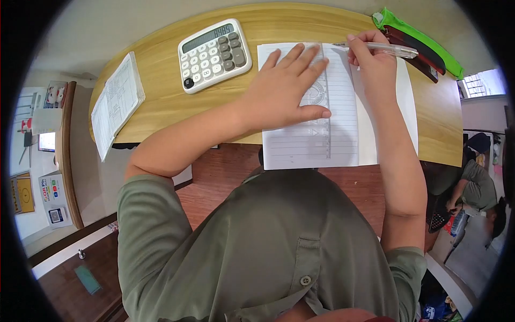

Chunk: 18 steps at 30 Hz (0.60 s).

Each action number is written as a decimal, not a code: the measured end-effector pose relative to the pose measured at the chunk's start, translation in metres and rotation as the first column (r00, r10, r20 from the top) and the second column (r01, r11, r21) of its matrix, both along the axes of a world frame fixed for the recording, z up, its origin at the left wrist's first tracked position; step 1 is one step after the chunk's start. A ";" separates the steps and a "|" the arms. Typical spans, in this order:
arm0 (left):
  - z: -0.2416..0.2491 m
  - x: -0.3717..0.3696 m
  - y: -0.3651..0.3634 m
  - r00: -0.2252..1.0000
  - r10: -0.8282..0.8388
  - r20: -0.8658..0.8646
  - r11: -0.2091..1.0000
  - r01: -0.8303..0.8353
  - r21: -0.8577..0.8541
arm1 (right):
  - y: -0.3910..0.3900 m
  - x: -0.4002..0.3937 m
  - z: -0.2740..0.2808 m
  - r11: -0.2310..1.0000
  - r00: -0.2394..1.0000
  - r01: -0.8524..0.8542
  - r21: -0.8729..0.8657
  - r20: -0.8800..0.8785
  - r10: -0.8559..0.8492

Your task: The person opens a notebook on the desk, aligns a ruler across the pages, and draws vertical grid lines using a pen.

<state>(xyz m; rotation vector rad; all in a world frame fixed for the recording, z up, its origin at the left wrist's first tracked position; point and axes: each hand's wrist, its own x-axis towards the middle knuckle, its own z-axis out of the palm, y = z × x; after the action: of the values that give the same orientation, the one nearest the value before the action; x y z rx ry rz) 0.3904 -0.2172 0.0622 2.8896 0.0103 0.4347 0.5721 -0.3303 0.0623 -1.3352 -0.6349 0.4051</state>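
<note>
An open lined notebook [289, 153] lies at the front edge of the wooden desk. Across its ruled page stands a clear plastic ruler [320, 131] with a protractor pattern, set lengthwise. My left hand [279, 91] lies flat over the page and ruler, fingers spread, thumb on the ruler's right edge. Near the ruler's top end, my right hand [371, 61] grips a clear pen [397, 50], its tip pointing left toward the page's top edge. That hand rests over the notebook's right page.
A white calculator [214, 56] sits left of the notebook, and a stack of printed papers [118, 96] at the desk's left end. At the back right are a bright green pouch [429, 45] and a dark red stapler-like tool [410, 48]. Another person [477, 185] is at far right.
</note>
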 end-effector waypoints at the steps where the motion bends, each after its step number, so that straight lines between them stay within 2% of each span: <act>1: -0.002 0.001 0.000 1.000 0.001 0.001 1.000 -0.001 -0.001 | 0.001 -0.001 -0.002 1.000 1.000 -0.015 -0.008 0.013 0.015; 2: -0.004 0.004 0.003 0.999 -0.020 0.039 0.996 0.024 -0.088 | 0.001 0.000 -0.003 1.000 1.000 -0.016 -0.007 0.014 0.016; 3: -0.005 0.005 0.004 0.996 -0.039 0.077 0.984 0.052 -0.172 | 0.000 0.000 -0.004 0.997 0.994 0.022 -0.079 0.104 -0.014; 4: -0.002 0.005 0.005 0.996 -0.039 0.077 0.984 0.052 -0.170 | 0.000 0.000 -0.004 0.987 0.980 0.067 -0.146 0.195 -0.037; 6: 0.004 0.006 0.006 1.000 0.013 -0.025 0.999 -0.013 -0.031 | 0.001 0.002 -0.008 0.991 0.981 0.062 -0.118 0.192 -0.038; 18: 0.003 0.006 -0.005 0.998 0.055 -0.015 0.998 -0.055 -0.037 | 0.001 0.001 -0.007 0.982 0.966 0.089 -0.165 0.254 -0.045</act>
<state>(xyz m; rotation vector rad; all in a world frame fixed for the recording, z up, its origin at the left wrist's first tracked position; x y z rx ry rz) 0.3969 -0.2226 0.0654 2.8608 0.0995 0.4197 0.5727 -0.3292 0.0555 -1.5872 -0.7734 0.2428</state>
